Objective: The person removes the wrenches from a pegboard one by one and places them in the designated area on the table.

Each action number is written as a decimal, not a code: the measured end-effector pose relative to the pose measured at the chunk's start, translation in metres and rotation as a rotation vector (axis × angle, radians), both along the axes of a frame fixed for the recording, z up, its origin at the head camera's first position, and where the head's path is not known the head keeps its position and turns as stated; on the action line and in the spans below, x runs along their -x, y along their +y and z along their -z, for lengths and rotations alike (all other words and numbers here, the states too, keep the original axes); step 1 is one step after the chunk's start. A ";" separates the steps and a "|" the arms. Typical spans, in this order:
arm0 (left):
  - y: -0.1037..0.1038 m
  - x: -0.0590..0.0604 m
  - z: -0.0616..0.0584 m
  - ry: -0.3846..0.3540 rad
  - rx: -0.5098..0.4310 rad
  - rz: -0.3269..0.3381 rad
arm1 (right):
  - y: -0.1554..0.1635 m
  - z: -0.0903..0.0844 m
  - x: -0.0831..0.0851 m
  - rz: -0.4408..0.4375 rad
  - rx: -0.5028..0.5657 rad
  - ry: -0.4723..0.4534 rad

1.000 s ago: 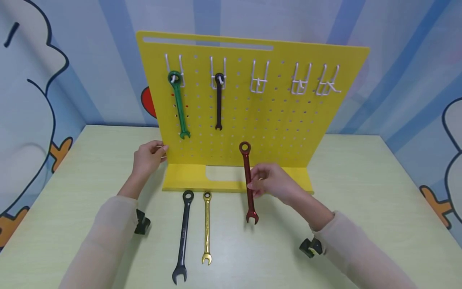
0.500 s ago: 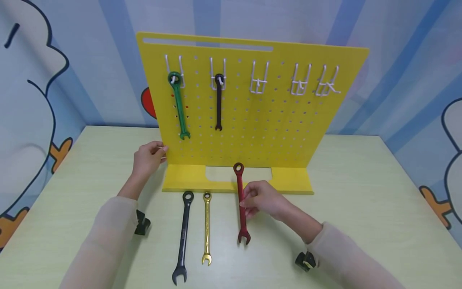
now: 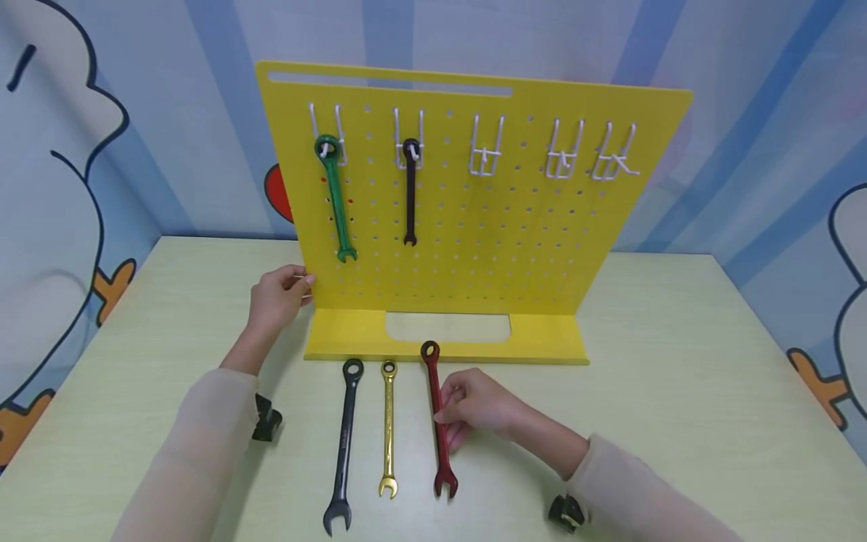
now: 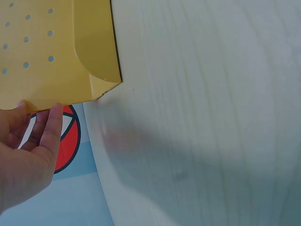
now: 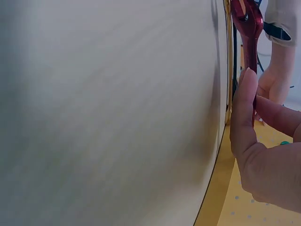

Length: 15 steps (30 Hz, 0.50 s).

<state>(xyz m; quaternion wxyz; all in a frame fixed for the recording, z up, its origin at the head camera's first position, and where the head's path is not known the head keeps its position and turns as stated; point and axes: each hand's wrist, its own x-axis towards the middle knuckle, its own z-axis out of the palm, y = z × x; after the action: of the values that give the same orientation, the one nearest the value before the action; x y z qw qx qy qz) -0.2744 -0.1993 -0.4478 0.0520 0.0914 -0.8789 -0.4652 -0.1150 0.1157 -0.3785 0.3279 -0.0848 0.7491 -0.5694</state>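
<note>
My right hand (image 3: 479, 406) pinches a red combination wrench (image 3: 439, 433) by its shaft, ring end toward the board, low over the table in front. Thumb and fingers lie on either side of the red wrench (image 5: 251, 52) in the right wrist view. To its left lie a gold wrench (image 3: 388, 429) and a longer dark grey wrench (image 3: 345, 444). At the yellow pegboard's (image 3: 488, 248) left side, my left hand (image 3: 276, 297) grips the edge; the left wrist view shows its fingertips on the pegboard (image 4: 42, 89). A green wrench (image 3: 336, 199) and a black wrench (image 3: 410, 196) hang on the two leftmost hooks.
Three bare white hooks, the middle hook (image 3: 485, 154) among them, sit on the board's right half. Its yellow foot (image 3: 348, 331) stands on the pale table (image 3: 664, 339). Behind is a blue striped backdrop (image 3: 460, 38) with cartoon figures.
My right hand has brought the red wrench down and left, from in front of the pegboard to beside the gold wrench. My left hand has stayed at the pegboard's edge.
</note>
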 end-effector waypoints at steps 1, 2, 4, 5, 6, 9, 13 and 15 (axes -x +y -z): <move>0.000 0.000 0.000 0.000 0.000 0.001 | -0.001 0.001 -0.001 -0.002 0.000 -0.008; 0.000 0.000 0.000 -0.001 -0.002 0.001 | -0.002 0.001 -0.002 -0.004 0.001 -0.017; 0.000 0.000 0.000 -0.002 -0.001 0.001 | -0.003 0.002 -0.004 -0.008 0.001 -0.034; 0.000 0.000 0.000 -0.002 -0.003 0.000 | -0.004 0.003 -0.005 -0.011 0.001 -0.042; 0.000 0.000 0.000 -0.001 -0.005 0.000 | -0.004 0.004 -0.005 -0.014 0.001 -0.049; -0.001 0.000 0.001 -0.004 -0.003 -0.005 | -0.006 0.005 -0.007 -0.024 -0.003 -0.063; -0.001 0.000 0.001 -0.010 -0.003 -0.013 | -0.008 0.007 -0.009 -0.024 0.002 -0.079; 0.000 0.000 0.001 -0.012 -0.002 -0.014 | -0.008 0.009 -0.009 -0.016 0.009 -0.086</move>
<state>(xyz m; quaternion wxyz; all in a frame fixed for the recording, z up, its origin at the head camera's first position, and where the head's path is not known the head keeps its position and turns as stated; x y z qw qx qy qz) -0.2748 -0.1997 -0.4490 0.0498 0.1003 -0.8780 -0.4653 -0.1055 0.1073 -0.3870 0.3639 -0.0676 0.7310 -0.5734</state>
